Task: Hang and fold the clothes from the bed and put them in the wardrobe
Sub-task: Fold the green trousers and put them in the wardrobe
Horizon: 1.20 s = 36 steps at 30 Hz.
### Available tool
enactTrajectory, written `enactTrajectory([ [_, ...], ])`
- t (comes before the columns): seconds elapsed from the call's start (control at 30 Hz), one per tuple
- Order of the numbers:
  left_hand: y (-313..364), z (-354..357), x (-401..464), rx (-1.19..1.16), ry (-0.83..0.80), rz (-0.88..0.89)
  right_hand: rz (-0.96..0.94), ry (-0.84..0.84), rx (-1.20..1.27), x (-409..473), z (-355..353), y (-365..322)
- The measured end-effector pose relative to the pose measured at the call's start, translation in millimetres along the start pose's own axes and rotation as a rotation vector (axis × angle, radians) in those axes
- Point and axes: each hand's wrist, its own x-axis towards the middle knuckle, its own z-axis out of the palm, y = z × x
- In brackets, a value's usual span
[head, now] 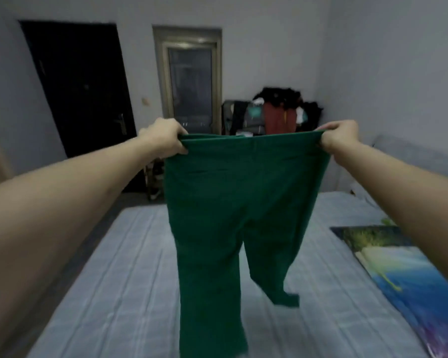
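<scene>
Both arms reach forward, raised; the left hand (163,136) and right hand (340,136) are clenched, knuckles up, held well apart.

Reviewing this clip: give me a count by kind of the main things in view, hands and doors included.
Hands: 2, left hand and right hand, each gripping the waistband
Green trousers: 1
Bed: 1
Colourful printed cloth on the bed: 1
Heap of clothes by the far wall: 1
Doors: 2, dark door and glazed door
Total: 8
</scene>
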Motion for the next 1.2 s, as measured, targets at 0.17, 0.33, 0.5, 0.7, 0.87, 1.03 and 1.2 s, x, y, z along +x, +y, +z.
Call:
enactTrajectory([
  [0.17,29.7,-51.7,-24.8,0.106,0.4,0.159,-0.419,-0.081,-0.045,-43.7,-61.7,-63.3],
  [0.33,26.1,-5.8,-114.3,0.259,0.346,0.389,-0.525,-0.242,-0.115,-104.5,-111.0,-14.6],
  [0.5,-1.7,124.8,-218.3,0.325,0.171,0.555,-0.513,-0.212,-0.489,-174.2,-132.0,140.2],
  [0.7,-32.9,327.2,-381.0,0.263,-0.196,0.544,-0.542,-0.42,-0.654,-327.7,-149.5,387.7],
  [0.87,-44.6,469.6,-524.2,0.243,-0.531,0.535,-0.453,-0.827,-0.85,-441.2,-182.7,551.2],
  [1.03,-46.4,543.7,-628.4,0.185,-0.635,0.515,-0.431,-0.906,-0.935,-505.0,-216.4,631.1],
  [1.2,-42.6,543.9,-675.9,0.134,-0.56,0.455,-0.488,-0.947,-1.002,-535.0,-248.9,645.5],
])
